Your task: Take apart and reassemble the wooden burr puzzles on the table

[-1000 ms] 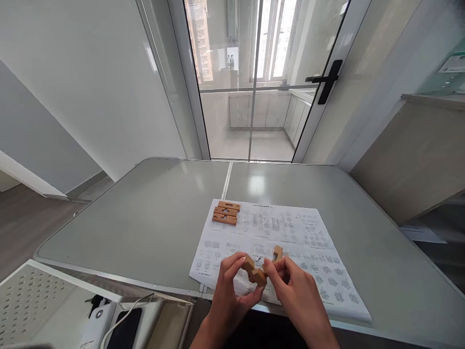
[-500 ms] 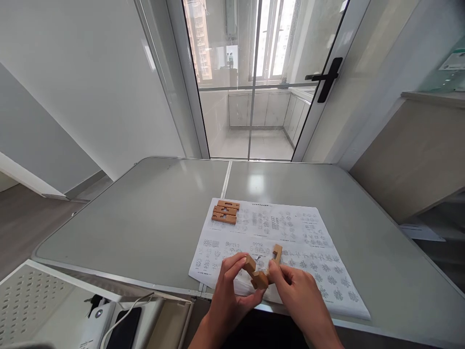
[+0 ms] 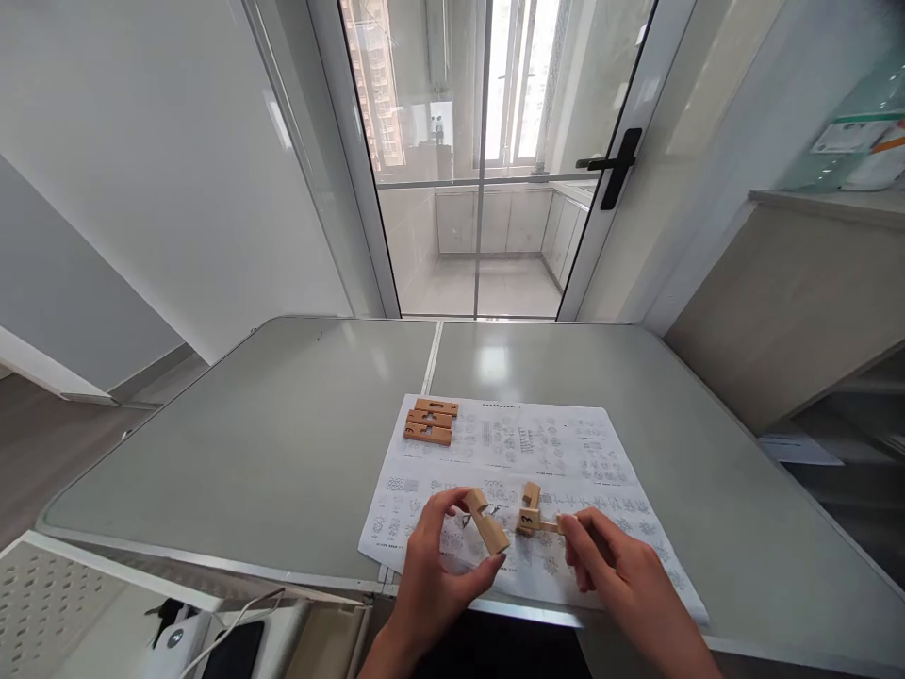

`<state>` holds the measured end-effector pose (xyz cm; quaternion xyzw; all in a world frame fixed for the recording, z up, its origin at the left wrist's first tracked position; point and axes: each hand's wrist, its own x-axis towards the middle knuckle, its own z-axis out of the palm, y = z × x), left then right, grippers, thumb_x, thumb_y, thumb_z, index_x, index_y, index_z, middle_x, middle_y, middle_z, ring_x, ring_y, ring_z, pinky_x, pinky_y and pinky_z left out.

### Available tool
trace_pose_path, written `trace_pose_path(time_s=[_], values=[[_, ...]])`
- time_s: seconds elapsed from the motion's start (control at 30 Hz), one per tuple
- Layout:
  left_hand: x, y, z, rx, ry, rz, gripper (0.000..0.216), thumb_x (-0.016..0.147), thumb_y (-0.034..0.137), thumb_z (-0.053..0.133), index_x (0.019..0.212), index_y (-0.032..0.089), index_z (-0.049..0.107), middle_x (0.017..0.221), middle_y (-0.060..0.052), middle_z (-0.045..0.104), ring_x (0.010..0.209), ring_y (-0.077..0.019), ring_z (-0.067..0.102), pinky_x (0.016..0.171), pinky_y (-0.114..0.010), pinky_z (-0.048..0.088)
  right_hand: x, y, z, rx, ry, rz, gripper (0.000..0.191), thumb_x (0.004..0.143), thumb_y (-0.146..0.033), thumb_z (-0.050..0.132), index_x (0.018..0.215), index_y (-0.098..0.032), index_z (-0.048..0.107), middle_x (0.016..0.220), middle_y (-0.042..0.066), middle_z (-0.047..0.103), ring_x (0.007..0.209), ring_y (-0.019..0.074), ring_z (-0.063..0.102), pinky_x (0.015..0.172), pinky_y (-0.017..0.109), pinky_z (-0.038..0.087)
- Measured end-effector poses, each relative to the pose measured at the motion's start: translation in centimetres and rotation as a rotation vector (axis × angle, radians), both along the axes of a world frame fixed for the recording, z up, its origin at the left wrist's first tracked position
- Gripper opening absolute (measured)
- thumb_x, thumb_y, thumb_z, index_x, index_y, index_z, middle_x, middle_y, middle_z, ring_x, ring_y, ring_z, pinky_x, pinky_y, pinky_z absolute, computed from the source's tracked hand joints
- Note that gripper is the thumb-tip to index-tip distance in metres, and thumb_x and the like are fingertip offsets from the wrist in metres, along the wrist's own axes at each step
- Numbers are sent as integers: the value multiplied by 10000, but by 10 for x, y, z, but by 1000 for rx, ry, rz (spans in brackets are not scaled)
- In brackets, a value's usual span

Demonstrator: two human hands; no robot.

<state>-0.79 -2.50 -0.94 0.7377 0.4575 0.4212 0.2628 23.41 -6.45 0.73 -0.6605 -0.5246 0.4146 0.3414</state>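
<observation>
Between the thumb and fingers of my left hand (image 3: 442, 556) is a notched wooden puzzle piece (image 3: 487, 521), tilted above the paper. My right hand (image 3: 612, 561) pinches the end of another wooden puzzle piece (image 3: 548, 524). That one is marked with a "3" and crosses a further notched piece (image 3: 532, 493); whether the two are locked together I cannot tell. A gap separates what the two hands hold. Under them lies a printed sheet of diagrams (image 3: 566, 453). Several flat wooden pieces with cut-outs (image 3: 428, 434) lie at the sheet's upper left corner.
The grey table (image 3: 283, 434) stretches to a glass door with a black handle (image 3: 618, 170). At the lower left, a white perforated container (image 3: 57, 585) holds a black phone (image 3: 237, 651), a cable and a white device. A shelf (image 3: 827, 203) with plastic bottles is at right.
My hands have moved apart. The piece in my left hand is now separate from those at my right hand, which has shifted right. The camera view has shifted slightly.
</observation>
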Motion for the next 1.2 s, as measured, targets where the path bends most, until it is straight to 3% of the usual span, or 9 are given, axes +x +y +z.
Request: trace_pose_path(time_s=[0.17,0.27,0.4,0.63,0.77,0.93,1.07,1.2], values=[[7,21,25,-16,187,-180,681,710,210,904,1312,281,593,1317,-87,640,1233,-304,612,1065,-461,532,36,1,-10,39,101,-29,513,992,-704,460,999,-237,672,728,8,654,642,181,602,635,269,501],[13,36,31,-51,323,-206,654,681,271,938,1261,260,636,1234,-85,660,1131,-300,646,983,-438,560,44,4,-7,60,29,-10,489,967,-683,533,1089,-233,682,679,-13,623,629,177,592,607,262,465],[16,48,31,-177,465,-268,589,699,348,922,1221,246,667,963,-17,687,861,-241,675,798,-358,565,45,10,-2,37,49,92,457,993,-649,508,1006,-235,701,715,-4,642,654,175,589,621,264,456],[19,58,38,-249,523,-382,558,735,344,859,1247,250,655,994,-3,687,820,-216,689,737,-307,535,33,32,-5,-56,46,192,452,992,-621,485,849,-232,667,632,-18,623,586,174,559,578,277,411],[25,62,36,-195,526,-398,587,725,365,878,1256,269,648,1070,-18,672,791,-212,686,692,-307,542,23,42,-8,-38,-11,156,417,1001,-577,472,934,-230,693,734,3,713,597,178,609,570,280,418],[30,65,30,-186,483,-419,693,712,385,907,1336,280,623,1181,-47,662,875,-234,714,733,-322,564,15,42,-23,69,-84,76,405,1011,-579,471,1018,-235,684,848,32,767,734,215,683,679,313,466],[36,74,33,-250,538,-484,887,693,443,921,1470,248,541,1013,-25,730,907,-267,723,789,-338,540,11,35,-34,108,-49,-6,414,1020,-595,453,1061,-244,669,841,28,762,742,219,690,703,315,481],[50,82,43,-261,645,-513,893,712,549,869,1494,275,536,834,-1,746,805,-280,733,678,-308,488,8,32,-35,131,-37,-51,414,1009,-609,471,1065,-256,679,868,33,775,753,229,711,697,315,493]])
